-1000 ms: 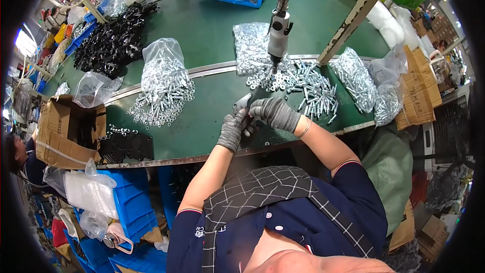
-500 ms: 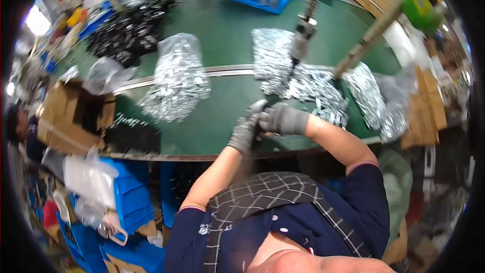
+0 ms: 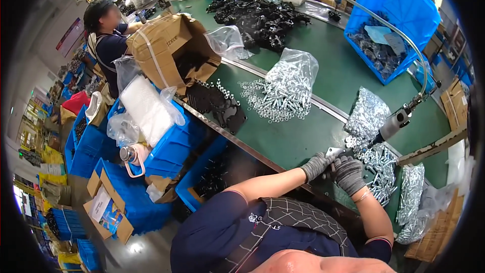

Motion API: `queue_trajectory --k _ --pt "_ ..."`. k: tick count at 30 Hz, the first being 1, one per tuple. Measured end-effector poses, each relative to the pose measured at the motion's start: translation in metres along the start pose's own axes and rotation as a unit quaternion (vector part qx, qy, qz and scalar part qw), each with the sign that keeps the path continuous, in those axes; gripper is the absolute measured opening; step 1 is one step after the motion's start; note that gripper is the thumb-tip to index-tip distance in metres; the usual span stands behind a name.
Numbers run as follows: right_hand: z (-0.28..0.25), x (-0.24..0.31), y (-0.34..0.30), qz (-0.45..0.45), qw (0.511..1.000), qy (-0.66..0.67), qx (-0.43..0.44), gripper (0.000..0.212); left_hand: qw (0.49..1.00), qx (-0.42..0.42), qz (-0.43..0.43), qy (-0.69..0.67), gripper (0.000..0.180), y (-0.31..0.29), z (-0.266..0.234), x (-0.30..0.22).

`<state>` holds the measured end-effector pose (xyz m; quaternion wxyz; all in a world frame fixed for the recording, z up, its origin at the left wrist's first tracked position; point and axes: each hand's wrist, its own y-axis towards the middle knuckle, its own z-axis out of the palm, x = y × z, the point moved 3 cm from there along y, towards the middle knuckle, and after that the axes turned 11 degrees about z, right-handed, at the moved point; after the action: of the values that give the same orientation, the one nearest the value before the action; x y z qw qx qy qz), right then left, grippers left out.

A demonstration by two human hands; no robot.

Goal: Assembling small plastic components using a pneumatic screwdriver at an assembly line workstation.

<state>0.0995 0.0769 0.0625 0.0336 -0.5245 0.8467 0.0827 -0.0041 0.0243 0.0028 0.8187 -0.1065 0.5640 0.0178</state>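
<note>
In the head view, the gloved left hand (image 3: 316, 166) pinches a small pale metal plate (image 3: 333, 152) just above the green bench (image 3: 275, 144). The gloved right hand (image 3: 348, 174) has its fingers bent close beside it; whether they grip cannot be told. The hanging power driver (image 3: 393, 126) points down near loose bolts (image 3: 381, 172). The step seems to be hand-fitting; the next move calls for a steady plate.

Carton (image 3: 151, 55) on the tabletop (image 3: 283, 141), left end — flat parts (image 3: 214, 103) just right of it. Bag (image 3: 295, 71) mid-table, loose pins (image 3: 280, 98) before it. Bin (image 3: 409, 10) right rear. Left hand (image 3: 316, 166) beside right hand (image 3: 348, 174) near front edge, metal piece (image 3: 334, 151) at the left's fingers — driver (image 3: 394, 124) beyond.
</note>
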Motion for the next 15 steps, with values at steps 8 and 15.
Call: queue_trajectory --k 8,15 --pt "-0.036 -0.098 -0.023 0.31 0.818 0.249 -0.414 0.036 0.995 0.034 -0.036 -0.083 0.036 -0.002 0.003 0.001" --pt "-0.022 -0.175 0.051 0.165 0.525 0.812 -0.195 0.027 0.989 -0.007 -0.048 -0.14 0.03 0.0 -0.003 0.001"
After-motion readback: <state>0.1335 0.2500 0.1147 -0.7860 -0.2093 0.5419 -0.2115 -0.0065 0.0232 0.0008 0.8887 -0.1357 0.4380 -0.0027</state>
